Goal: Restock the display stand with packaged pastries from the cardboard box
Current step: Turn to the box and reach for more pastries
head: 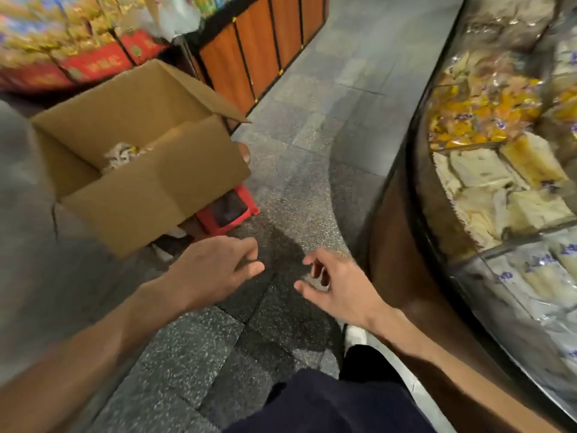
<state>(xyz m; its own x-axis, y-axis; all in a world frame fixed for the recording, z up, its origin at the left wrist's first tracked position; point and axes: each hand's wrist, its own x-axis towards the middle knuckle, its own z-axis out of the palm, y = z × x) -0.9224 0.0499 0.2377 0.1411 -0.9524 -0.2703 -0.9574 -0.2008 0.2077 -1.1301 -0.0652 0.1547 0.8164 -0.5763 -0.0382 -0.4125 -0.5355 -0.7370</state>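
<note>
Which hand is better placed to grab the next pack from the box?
Left. The left hand is empty and closest to the open cardboard box, where packs show inside. The right hand, also empty, is on the display stand side, farther from the box.

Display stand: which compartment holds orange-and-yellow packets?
The rim-side compartment of orange-and-yellow packets, just beyond the pale cream pastries on the curved dark display stand. Others along the rim hold pale goods, such as the white wrapped packs.
</note>
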